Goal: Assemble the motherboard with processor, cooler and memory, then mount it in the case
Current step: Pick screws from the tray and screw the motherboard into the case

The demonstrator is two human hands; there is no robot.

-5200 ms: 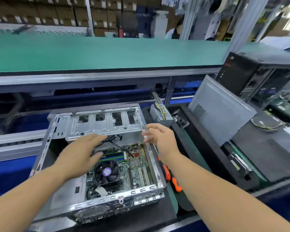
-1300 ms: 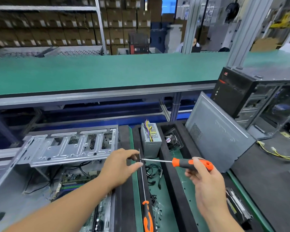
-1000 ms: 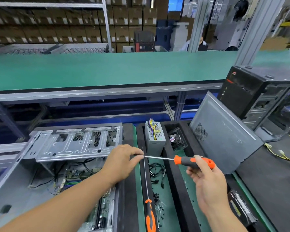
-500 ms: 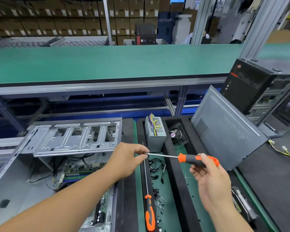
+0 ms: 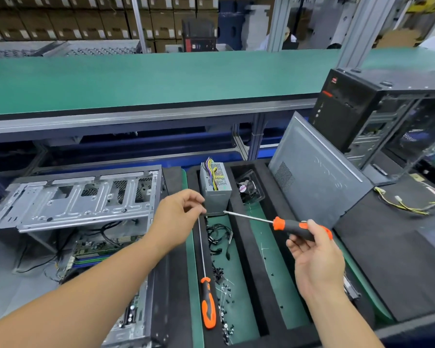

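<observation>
The open grey case (image 5: 15, 267) lies at the left with the green motherboard (image 5: 91, 249) inside it, partly hidden under the raised metal drive cage (image 5: 81, 199) and my left forearm. My right hand (image 5: 314, 257) grips an orange-and-black screwdriver (image 5: 296, 226) by the handle, shaft pointing left. My left hand (image 5: 178, 219) hovers just left of the tip, thumb and forefinger pinched together and a small gap away from it. I cannot see anything between those fingers.
A second long screwdriver (image 5: 207, 305) lies in the green tray (image 5: 239, 320) among several loose black screws (image 5: 224, 292) and cables. A power supply (image 5: 215, 189) and small fan (image 5: 248, 189) stand behind. A grey side panel (image 5: 312, 177) leans right, beside a black tower (image 5: 357, 109).
Earlier both hands were over the case. Then my right hand held the screwdriver with my left fingers on its tip. Now my left fingers have come off the tip, leftward.
</observation>
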